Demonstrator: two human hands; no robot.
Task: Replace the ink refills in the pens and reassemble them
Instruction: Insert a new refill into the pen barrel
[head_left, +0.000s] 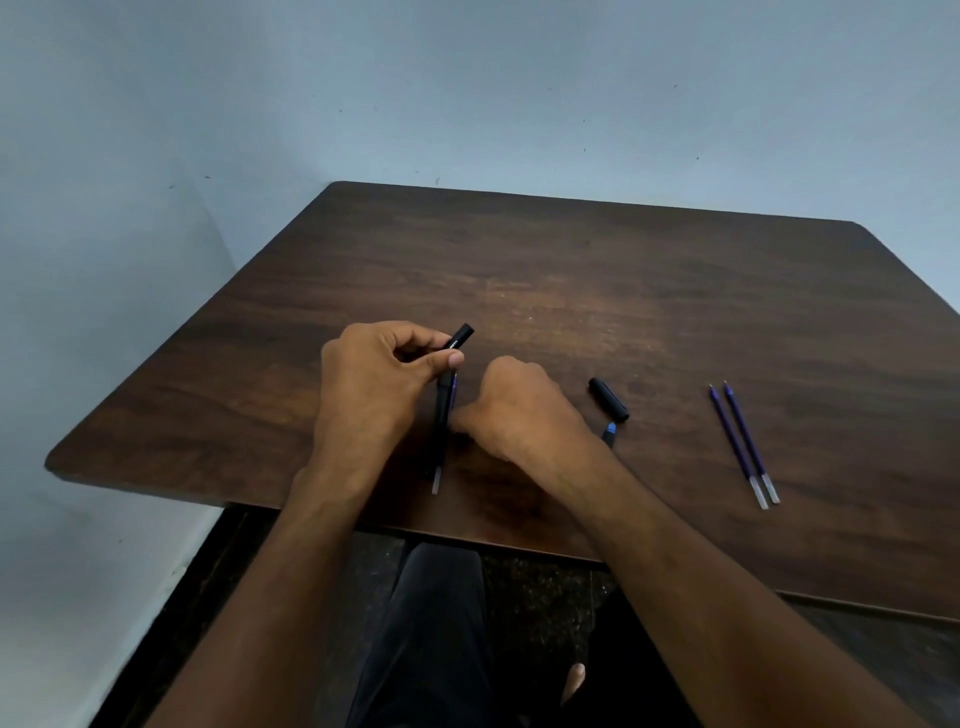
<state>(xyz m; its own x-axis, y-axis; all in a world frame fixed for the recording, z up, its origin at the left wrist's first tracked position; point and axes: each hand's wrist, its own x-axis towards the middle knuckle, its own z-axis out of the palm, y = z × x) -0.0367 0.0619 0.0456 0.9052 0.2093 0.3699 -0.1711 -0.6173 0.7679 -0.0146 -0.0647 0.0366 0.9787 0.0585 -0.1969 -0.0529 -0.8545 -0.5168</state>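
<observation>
My left hand (374, 384) pinches a short black pen piece with white lettering (462, 338), tilted up and to the right. Just below it a long black pen barrel (442, 415) points toward me. A purple refill (454, 387) lies along the barrel, and its clear end (436, 480) sticks out at the bottom. My right hand (514, 410) is curled, with the thumb pressed on that barrel; its fingertips are hidden. A black cap (608, 399) and a blue-tipped pen part (609, 433) lie to the right of that hand. Two purple refills (743, 447) lie side by side further right.
The dark wooden table (571, 270) stands against a pale blue wall, its near edge just above my lap. My legs and a bare foot show below the edge over a dark floor.
</observation>
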